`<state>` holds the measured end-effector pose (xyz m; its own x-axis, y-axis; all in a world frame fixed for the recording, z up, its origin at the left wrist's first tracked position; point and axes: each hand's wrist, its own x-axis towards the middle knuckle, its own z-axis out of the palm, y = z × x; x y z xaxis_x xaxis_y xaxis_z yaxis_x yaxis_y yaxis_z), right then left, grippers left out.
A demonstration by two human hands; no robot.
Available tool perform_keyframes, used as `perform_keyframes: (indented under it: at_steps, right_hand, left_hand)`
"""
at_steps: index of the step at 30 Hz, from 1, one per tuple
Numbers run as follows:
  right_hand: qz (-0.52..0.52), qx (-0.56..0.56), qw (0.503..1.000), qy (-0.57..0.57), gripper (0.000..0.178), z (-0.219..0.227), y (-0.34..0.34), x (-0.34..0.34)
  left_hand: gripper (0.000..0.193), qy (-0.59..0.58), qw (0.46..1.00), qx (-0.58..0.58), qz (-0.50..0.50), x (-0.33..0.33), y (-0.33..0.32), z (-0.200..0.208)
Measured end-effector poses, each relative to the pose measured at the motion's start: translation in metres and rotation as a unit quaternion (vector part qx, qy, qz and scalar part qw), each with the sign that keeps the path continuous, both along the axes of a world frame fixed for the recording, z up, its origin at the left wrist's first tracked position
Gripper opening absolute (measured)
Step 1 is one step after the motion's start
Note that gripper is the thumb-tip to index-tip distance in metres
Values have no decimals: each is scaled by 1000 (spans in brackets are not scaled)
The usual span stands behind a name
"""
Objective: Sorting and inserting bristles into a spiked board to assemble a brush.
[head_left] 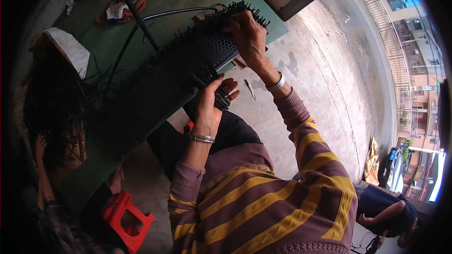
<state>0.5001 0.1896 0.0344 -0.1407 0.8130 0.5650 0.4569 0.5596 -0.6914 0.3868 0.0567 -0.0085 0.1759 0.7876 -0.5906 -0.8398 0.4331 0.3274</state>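
Note:
A long black perforated panel (217,51) lies slantwise over a green tabletop, with many short black strips (235,10) standing out along its far edge and end. My left hand (207,108) is wrapped round a bundle of thin black strips (220,98) beside the panel's near edge. At the panel's far right end, my right hand (250,40) is closed in a pinch among the strips. Its fingertips face away, so whatever lies between them is hidden.
A dark heap of loose strips (54,108) sits at the left, where another person's hand (41,146) reaches in. A black metal rod (134,11) crosses the green table (96,178). A red stool (113,216) stands lower left. Another person (388,211) is at lower right.

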Motion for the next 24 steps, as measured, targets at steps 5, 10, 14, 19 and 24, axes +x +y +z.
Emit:
perform_keyframes:
  at_steps: [5,10,14,19,24]
  right_hand:
    - [22,-10,999,-46,5,-11,5,7]
    - [52,10,992,-114,5,-3,12,4]
    - [115,28,978,-174,7,7,29,6]
    - [135,117,962,-207,7,11,28,0]
    - [-23,111,964,-240,8,7,23,-4]
  left_hand:
    - [13,2,1000,-10,2,2,0,4]
    - [13,14,1000,-14,24,5,1,-1]
    - [13,30,999,-4,12,6,0,2]
    - [17,29,999,28,17,5,-2,3]
    - [21,46,998,47,18,4,-3,2]
